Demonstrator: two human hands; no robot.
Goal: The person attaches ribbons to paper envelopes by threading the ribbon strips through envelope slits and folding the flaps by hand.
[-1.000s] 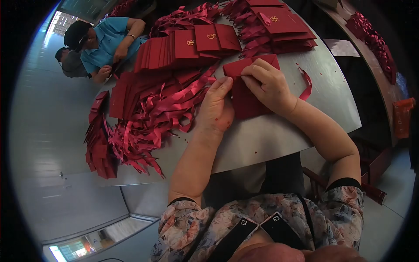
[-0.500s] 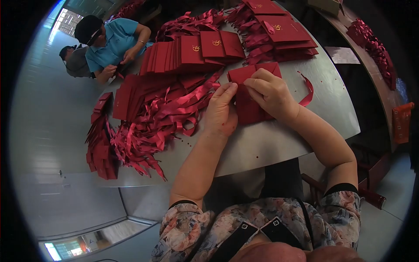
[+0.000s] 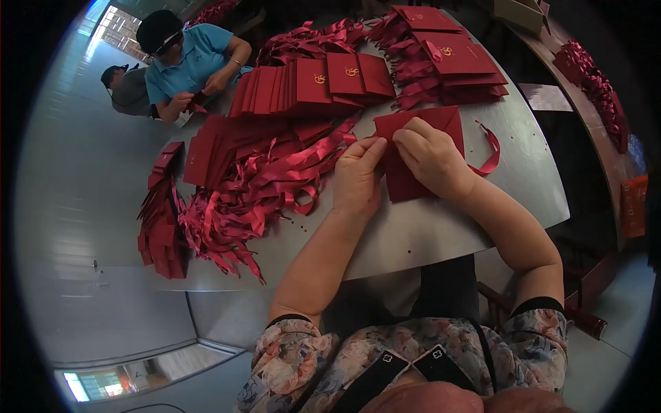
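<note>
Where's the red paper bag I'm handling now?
Head view: the bag is upper right of centre, beneath your right hand, left of the curled red ribbon.

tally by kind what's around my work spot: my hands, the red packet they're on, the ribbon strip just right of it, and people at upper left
Hands: 2, left hand and right hand
Red packet: 1
Ribbon strip: 1
People: 2, person in blue and person in grey
Total: 6

Light glints on the grey desk (image 3: pixel 385 241). Past its left edge spreads a pale, shiny surface (image 3: pixel 69 206); beyond the far left corner glows a bright window (image 3: pixel 118 31). Right, a second, brown desk (image 3: pixel 609 179); pale floor (image 3: pixel 613 347) below.
</note>
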